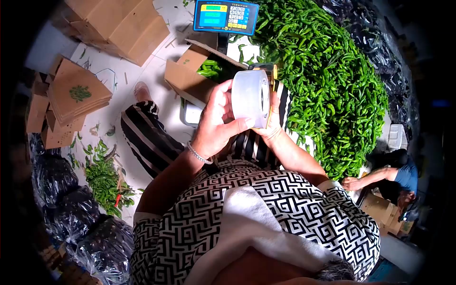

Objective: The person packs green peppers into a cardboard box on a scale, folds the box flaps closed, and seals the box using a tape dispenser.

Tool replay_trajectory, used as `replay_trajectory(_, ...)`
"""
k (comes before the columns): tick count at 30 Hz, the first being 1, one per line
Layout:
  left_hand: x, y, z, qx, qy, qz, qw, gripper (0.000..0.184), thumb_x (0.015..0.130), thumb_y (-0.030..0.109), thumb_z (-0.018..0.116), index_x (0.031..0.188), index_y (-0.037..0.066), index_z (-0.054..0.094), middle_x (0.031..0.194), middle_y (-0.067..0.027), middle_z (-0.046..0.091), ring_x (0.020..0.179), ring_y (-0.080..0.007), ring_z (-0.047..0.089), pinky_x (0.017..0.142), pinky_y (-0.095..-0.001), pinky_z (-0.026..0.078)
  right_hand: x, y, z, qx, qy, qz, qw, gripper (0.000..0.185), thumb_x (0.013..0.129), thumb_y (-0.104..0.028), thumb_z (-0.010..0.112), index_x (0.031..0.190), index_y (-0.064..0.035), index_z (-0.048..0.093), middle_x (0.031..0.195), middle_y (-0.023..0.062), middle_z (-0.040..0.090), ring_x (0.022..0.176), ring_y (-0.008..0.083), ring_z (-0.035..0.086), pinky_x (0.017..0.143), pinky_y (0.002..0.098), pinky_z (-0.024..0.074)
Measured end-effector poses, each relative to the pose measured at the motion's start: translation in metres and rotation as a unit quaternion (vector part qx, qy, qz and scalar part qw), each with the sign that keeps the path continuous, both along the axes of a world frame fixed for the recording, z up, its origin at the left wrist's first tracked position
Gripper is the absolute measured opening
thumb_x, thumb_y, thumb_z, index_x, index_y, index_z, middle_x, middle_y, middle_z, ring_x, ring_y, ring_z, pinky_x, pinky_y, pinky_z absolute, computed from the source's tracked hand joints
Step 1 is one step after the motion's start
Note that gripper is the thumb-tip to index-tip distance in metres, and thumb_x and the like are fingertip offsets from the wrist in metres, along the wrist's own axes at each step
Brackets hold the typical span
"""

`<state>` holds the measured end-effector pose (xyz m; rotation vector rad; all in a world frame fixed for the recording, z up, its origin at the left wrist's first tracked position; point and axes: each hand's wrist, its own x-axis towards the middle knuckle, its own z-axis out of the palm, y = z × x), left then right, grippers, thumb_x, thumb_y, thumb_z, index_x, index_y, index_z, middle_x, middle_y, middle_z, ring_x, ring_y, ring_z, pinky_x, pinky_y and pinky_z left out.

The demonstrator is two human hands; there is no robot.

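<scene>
A wide roll of clear packing tape [247,97] is held up in front of my body, fitted on a yellow and black tape dispenser [272,71]. My left hand [221,118], with a bracelet on its wrist, grips the roll from the left, thumb along the lower front. On the far side, my right hand [271,124] is closed round the dispenser; the roll partly hides its fingers. Just beyond my hands stands an open cardboard box [183,78] with green peppers [210,69] inside.
A large heap of green peppers [327,90] spreads on the right, where another person's hand [352,184] touches its edge. A blue scale display [225,18] stands ahead. Cardboard boxes [118,28], flattened cardboard [78,95] and filled dark plastic bags [107,249] line the left.
</scene>
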<state>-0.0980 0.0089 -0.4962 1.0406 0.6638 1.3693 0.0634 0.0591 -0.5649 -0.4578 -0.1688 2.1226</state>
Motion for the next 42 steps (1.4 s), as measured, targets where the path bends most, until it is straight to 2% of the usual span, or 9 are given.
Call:
replay_trajectory(7, -0.004, 0.008, -0.005, -0.125, -0.07, -0.031, 0.989, 0.062, 0.08, 0.009, 0.07, 0.129, 0.0, 0.034, 0.11, -0.0122, 0.059, 0.1, -0.0155, 0.057, 0.089, -0.031, 0.046, 0.008, -0.001, -0.013, 0.022, 0.024, 0.08, 0.996, 0.063, 0.07, -0.041, 0.077, 0.116, -0.0066, 0.053, 0.087, 0.0049, 0.055, 0.074, 0.0142, 0.054, 0.072, 0.0288, 0.0523)
replay_trajectory(13, -0.009, 0.014, 0.003, -0.216, -0.135, -0.077, 0.964, 0.033, 0.086, 0.018, 0.065, 0.111, 0.0, 0.052, 0.096, -0.0083, 0.063, 0.085, -0.0133, 0.062, 0.076, -0.0252, 0.05, 0.021, 0.013, -0.001, 0.194, -0.001, 0.224, 0.955, 0.069, 0.071, -0.037, 0.077, 0.118, 0.0042, 0.048, 0.088, 0.0092, 0.055, 0.083, 0.022, 0.057, 0.085, 0.0417, 0.0502)
replay_trajectory(15, -0.011, 0.017, -0.004, -0.234, -0.12, -0.085, 0.961, 0.032, 0.086, 0.018, 0.064, 0.11, 0.0, 0.053, 0.093, -0.0078, 0.063, 0.08, -0.0136, 0.063, 0.073, -0.0253, 0.051, 0.024, 0.012, 0.009, 0.24, -0.071, 0.183, 0.951, 0.071, 0.069, -0.032, 0.078, 0.121, 0.0058, 0.046, 0.088, 0.0126, 0.058, 0.084, 0.0253, 0.06, 0.084, 0.0425, 0.0517)
replay_trajectory(20, -0.019, 0.018, -0.01, -0.259, -0.063, -0.129, 0.955, 0.029, 0.09, 0.017, 0.058, 0.114, 0.002, 0.052, 0.104, -0.0052, 0.059, 0.094, -0.0121, 0.058, 0.084, -0.0264, 0.047, 0.031, 0.013, 0.039, 0.277, -0.186, 0.177, 0.926, 0.082, 0.061, -0.016, 0.078, 0.131, 0.0021, 0.039, 0.113, 0.0122, 0.057, 0.102, 0.0222, 0.059, 0.084, 0.0382, 0.0528)
replay_trajectory(24, -0.021, 0.009, -0.019, -0.174, -0.006, -0.072, 0.982, 0.026, 0.093, 0.016, 0.052, 0.115, 0.002, 0.052, 0.107, -0.0031, 0.058, 0.098, -0.0093, 0.055, 0.089, -0.0254, 0.043, 0.02, 0.013, 0.056, 0.355, -0.305, 0.159, 0.87, 0.091, 0.06, -0.008, 0.077, 0.139, -0.0019, 0.032, 0.126, 0.0056, 0.049, 0.11, 0.0128, 0.05, 0.098, 0.0251, 0.0377)
replay_trajectory(27, -0.028, 0.011, -0.01, -0.14, 0.002, -0.031, 0.99, 0.028, 0.094, 0.019, 0.052, 0.117, 0.002, 0.053, 0.104, -0.0035, 0.059, 0.096, -0.0085, 0.054, 0.085, -0.023, 0.043, 0.007, 0.015, 0.058, 0.247, -0.297, 0.128, 0.914, 0.091, 0.063, -0.008, 0.077, 0.14, -0.0004, 0.03, 0.123, 0.0062, 0.053, 0.112, 0.0141, 0.05, 0.099, 0.0285, 0.038)
replay_trajectory(32, -0.047, 0.013, -0.016, -0.214, -0.159, -0.15, 0.952, 0.038, 0.09, 0.01, 0.05, 0.125, -0.002, 0.044, 0.119, -0.0106, 0.054, 0.11, -0.0171, 0.053, 0.097, -0.0316, 0.039, 0.009, 0.016, 0.066, 0.357, -0.303, 0.137, 0.873, 0.084, 0.061, -0.008, 0.079, 0.134, -0.0008, 0.037, 0.122, 0.0066, 0.053, 0.11, 0.0147, 0.051, 0.098, 0.0292, 0.039)
replay_trajectory(38, -0.057, 0.006, -0.006, -0.169, -0.097, -0.179, 0.964, 0.036, 0.083, 0.006, 0.056, 0.118, -0.002, 0.048, 0.112, -0.0085, 0.055, 0.106, -0.0162, 0.053, 0.095, -0.031, 0.039, 0.018, 0.011, 0.062, 0.445, -0.362, 0.164, 0.803, 0.073, 0.054, -0.015, 0.086, 0.119, -0.0031, 0.054, 0.114, 0.0038, 0.057, 0.105, 0.0136, 0.053, 0.091, 0.03, 0.0437)
replay_trajectory(42, -0.06, -0.002, 0.006, -0.153, -0.02, -0.152, 0.976, 0.033, 0.081, 0.004, 0.059, 0.112, 0.0, 0.05, 0.106, -0.0062, 0.055, 0.1, -0.0139, 0.053, 0.09, -0.0289, 0.041, 0.016, -0.002, 0.064, 0.432, -0.406, 0.187, 0.783, 0.091, 0.049, -0.029, 0.091, 0.125, -0.0024, 0.048, 0.12, 0.0047, 0.053, 0.109, 0.0151, 0.05, 0.097, 0.032, 0.0395)
